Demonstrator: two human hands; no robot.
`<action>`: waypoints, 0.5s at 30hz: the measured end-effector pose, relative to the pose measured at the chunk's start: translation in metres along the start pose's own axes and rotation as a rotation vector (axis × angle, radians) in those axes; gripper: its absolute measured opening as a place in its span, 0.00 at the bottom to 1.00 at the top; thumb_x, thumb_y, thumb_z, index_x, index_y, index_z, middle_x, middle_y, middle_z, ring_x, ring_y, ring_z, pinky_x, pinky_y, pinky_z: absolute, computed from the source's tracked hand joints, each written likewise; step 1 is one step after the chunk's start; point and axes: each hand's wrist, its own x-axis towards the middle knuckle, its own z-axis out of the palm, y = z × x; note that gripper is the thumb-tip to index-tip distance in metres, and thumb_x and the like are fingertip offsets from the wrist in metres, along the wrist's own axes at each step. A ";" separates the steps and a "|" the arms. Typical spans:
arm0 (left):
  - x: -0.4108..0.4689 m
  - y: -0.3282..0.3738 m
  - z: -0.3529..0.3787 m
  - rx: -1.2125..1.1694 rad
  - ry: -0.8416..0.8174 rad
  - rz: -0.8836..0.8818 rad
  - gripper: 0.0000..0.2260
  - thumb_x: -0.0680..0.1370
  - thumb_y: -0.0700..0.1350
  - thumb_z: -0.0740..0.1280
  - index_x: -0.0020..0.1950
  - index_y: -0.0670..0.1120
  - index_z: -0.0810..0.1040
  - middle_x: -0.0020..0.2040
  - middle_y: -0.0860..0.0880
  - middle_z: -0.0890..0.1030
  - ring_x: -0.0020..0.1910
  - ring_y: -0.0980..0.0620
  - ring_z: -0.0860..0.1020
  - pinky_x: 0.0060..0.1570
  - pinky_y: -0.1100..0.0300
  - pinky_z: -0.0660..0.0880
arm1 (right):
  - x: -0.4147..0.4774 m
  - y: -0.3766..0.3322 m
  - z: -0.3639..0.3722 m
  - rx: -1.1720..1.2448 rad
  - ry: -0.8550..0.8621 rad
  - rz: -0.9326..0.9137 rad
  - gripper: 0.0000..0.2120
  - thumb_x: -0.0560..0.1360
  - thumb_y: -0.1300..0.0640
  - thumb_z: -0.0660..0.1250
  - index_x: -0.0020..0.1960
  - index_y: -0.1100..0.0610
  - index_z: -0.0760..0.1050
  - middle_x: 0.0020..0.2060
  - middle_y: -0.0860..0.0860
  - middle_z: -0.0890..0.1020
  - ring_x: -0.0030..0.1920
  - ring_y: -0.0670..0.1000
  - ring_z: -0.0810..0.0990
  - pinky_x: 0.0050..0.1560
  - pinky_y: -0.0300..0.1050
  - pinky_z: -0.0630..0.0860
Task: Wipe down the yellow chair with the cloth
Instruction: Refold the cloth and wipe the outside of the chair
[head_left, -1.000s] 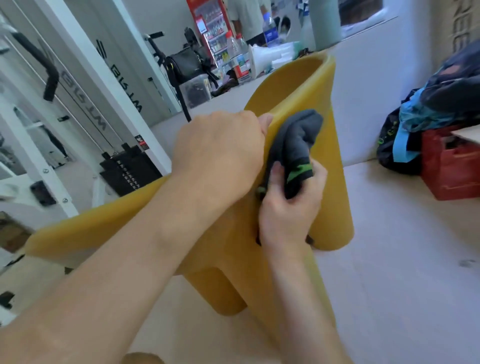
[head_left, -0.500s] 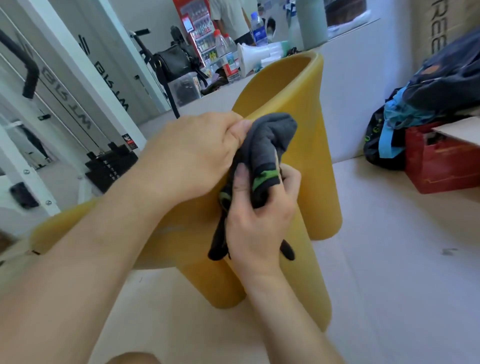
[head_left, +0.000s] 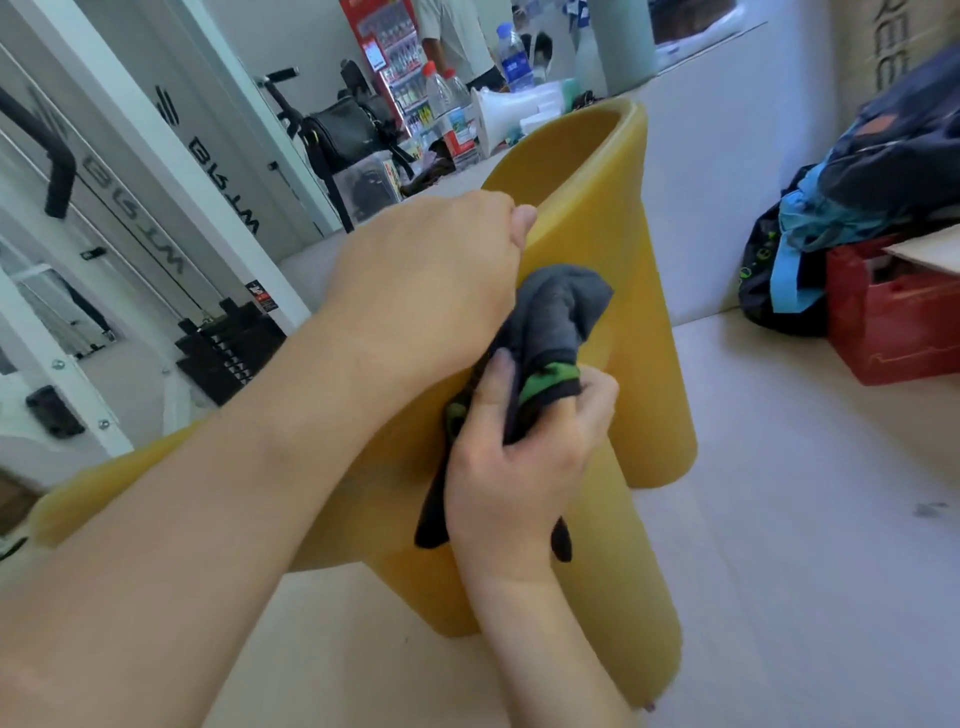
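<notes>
The yellow chair (head_left: 613, 218) is a moulded plastic piece with thick round legs, tipped on the pale floor in the middle of the head view. My left hand (head_left: 431, 280) grips its curved upper rim, thumb over the edge. My right hand (head_left: 519, 467) holds a bunched dark grey cloth (head_left: 556, 312) with a green patch and presses it against the chair's outer side just below the left hand. The cloth's loose ends hang under my right palm.
A red crate (head_left: 893, 332) with bags piled on it (head_left: 831, 218) stands at the right against a white wall. A white gym machine frame (head_left: 156, 171) with black weight plates is at the left. Bottles, a megaphone and a black bag sit on a counter behind the chair.
My right hand slid the cloth down the chair's side, away from the rim, then stayed about there. My left hand kept its grip on the rim.
</notes>
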 end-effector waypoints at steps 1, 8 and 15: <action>-0.002 -0.003 -0.002 -0.041 -0.033 0.008 0.19 0.82 0.56 0.47 0.35 0.49 0.62 0.34 0.50 0.70 0.37 0.44 0.70 0.36 0.53 0.63 | 0.004 0.004 -0.001 -0.020 -0.012 -0.037 0.21 0.77 0.48 0.62 0.54 0.67 0.77 0.46 0.58 0.73 0.47 0.60 0.75 0.47 0.58 0.74; -0.074 -0.035 -0.019 -0.050 -0.085 -0.123 0.26 0.75 0.67 0.43 0.50 0.54 0.74 0.36 0.50 0.78 0.38 0.45 0.77 0.40 0.50 0.74 | 0.006 0.020 -0.019 -0.101 0.002 0.035 0.08 0.76 0.50 0.64 0.49 0.53 0.78 0.46 0.56 0.73 0.48 0.59 0.74 0.50 0.57 0.74; -0.085 -0.061 -0.019 -0.192 -0.046 -0.142 0.26 0.74 0.70 0.47 0.50 0.56 0.77 0.37 0.54 0.79 0.39 0.51 0.77 0.40 0.53 0.73 | 0.000 0.017 -0.020 -0.049 -0.032 -0.024 0.15 0.75 0.49 0.66 0.52 0.60 0.79 0.47 0.56 0.73 0.49 0.61 0.76 0.49 0.51 0.72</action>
